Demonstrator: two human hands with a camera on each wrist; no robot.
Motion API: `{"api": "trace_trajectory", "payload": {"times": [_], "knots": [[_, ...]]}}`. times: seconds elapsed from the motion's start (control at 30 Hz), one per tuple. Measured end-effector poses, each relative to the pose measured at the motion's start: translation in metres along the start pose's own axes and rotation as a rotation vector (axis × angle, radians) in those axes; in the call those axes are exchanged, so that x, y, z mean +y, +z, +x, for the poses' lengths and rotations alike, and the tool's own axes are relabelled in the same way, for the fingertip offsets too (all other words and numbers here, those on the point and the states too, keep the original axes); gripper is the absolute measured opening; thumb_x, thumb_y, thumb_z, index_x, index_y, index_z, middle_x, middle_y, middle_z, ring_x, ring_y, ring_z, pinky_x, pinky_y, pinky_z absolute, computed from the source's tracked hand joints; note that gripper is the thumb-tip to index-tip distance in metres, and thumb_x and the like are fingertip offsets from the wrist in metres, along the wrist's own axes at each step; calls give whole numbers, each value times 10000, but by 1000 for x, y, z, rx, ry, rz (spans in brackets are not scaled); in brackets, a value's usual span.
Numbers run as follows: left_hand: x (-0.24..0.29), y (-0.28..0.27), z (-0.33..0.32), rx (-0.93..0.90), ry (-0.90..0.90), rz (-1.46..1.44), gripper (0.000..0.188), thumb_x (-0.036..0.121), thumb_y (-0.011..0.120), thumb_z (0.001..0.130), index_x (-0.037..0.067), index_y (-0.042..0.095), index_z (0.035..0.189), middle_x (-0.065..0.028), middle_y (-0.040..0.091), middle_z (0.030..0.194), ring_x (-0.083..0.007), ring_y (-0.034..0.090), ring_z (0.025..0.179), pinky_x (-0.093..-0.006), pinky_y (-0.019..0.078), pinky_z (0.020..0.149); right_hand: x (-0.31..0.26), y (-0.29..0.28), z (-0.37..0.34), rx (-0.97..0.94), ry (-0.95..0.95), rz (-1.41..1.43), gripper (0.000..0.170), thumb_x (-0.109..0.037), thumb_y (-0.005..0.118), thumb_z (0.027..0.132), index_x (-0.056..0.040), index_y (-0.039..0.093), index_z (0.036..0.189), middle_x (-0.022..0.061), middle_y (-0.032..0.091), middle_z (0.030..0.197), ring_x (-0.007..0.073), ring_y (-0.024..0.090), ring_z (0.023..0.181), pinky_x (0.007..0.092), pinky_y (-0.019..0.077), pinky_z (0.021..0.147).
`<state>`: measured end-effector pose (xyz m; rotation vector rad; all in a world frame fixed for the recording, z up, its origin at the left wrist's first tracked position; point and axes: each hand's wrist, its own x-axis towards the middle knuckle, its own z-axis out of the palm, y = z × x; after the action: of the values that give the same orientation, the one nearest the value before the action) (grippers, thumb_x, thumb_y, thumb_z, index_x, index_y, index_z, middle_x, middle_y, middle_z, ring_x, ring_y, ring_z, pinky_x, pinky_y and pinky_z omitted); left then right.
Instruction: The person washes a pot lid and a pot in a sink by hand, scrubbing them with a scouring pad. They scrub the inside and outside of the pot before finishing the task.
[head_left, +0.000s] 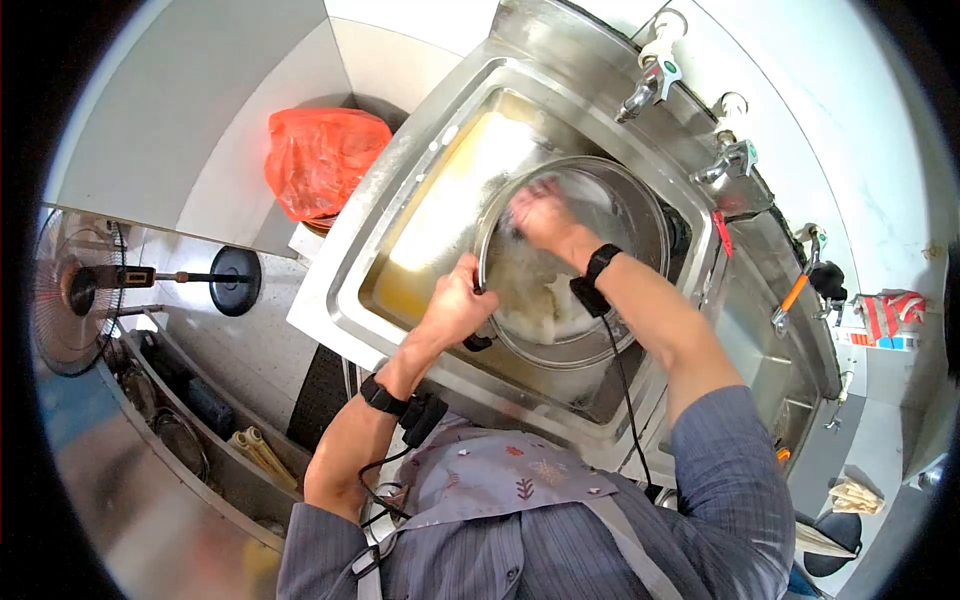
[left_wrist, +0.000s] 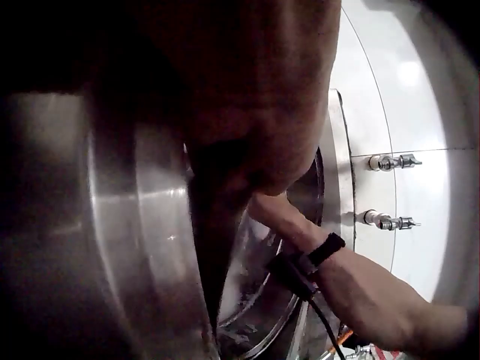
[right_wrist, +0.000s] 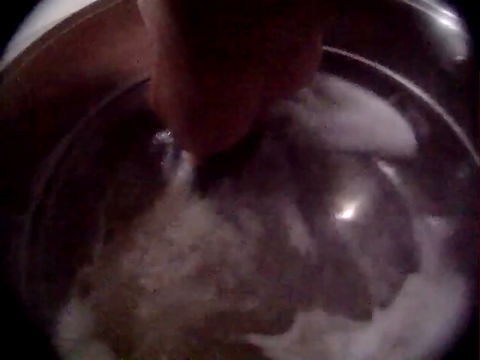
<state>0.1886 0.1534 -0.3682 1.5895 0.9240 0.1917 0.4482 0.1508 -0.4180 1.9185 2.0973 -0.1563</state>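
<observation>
A wide steel pot sits in the sink, with cloudy water and white suds inside. At its near left, my left hand grips the rim, thumb and fingers to either side of the wall. In the left wrist view that hand is a dark shape beside the pot's shiny outer wall. My right hand is down inside the pot, blurred, fingers low at the bottom. Foam patches surround it in the right wrist view. I cannot tell whether its fingers hold anything.
The steel sink surrounds the pot, its left side wet and yellowish. Taps line the back wall. A red plastic bag stands left of the sink, and a fan farther left. A cable hangs from my right wrist.
</observation>
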Motion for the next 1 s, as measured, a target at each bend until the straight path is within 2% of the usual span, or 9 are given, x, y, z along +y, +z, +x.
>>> {"api": "trace_trajectory", "payload": {"times": [0.1,0.2,0.27,0.4,0.47,0.57,0.7,0.8,1.0], "knots": [[9,-1,-4,14,-48,-30,278,124,703,845,6,562,1053,-185,658,813,-295,674,754,-432,534,717,44,4,-24,-139,292,219,472,-113,536,971,43,501,1415,271,465,1559,456,520,1381,598,302,1221],[1,2,-1,40,-31,-21,275,128,706,845,6,565,1048,-182,653,807,-289,666,742,-436,533,710,40,14,-68,-316,330,21,536,-139,538,988,61,445,1478,290,430,1572,495,511,1371,607,377,1159],[-5,5,0,27,-29,-85,277,133,707,844,6,569,1048,-179,652,809,-287,657,735,-438,533,704,37,73,-85,-457,475,81,632,-161,534,997,85,350,1549,318,352,1615,525,486,1384,601,452,1090],[-8,7,3,58,-8,-39,245,132,705,846,3,569,1005,-175,656,810,-287,650,725,-435,533,702,14,76,-114,-914,38,39,387,-231,581,984,34,730,1224,205,697,1339,396,695,1135,516,559,955],[-10,9,4,89,-22,5,215,126,701,846,7,561,958,-173,650,776,-291,651,713,-433,536,705,-17,82,-127,-849,-120,147,337,-231,566,980,8,802,974,157,786,1095,364,728,951,490,579,889],[-6,6,-4,114,59,22,197,116,694,844,12,548,924,-182,651,753,-313,665,706,-436,540,712,-58,110,-97,-837,-262,212,381,-273,542,1000,6,757,1143,107,749,1261,314,703,1015,477,575,879],[4,-6,-12,136,175,32,180,106,684,844,16,554,929,-221,672,781,-402,706,766,-471,545,737,-89,35,-76,-656,273,1382,576,-409,585,1012,-49,561,1462,117,577,1491,261,605,1211,444,578,930],[18,-18,-11,145,250,185,186,114,692,850,13,572,951,-242,685,797,-452,711,814,-495,549,756,-89,-14,-88,-573,279,1710,662,-378,651,970,-19,512,1509,176,566,1466,294,585,1236,458,571,970],[33,-39,-9,121,337,319,210,132,701,857,17,600,1001,-263,686,793,-479,704,802,-527,553,723,-64,-74,-166,-163,413,1543,668,-239,748,801,21,609,1400,126,650,1294,226,618,1165,353,501,975]]}}
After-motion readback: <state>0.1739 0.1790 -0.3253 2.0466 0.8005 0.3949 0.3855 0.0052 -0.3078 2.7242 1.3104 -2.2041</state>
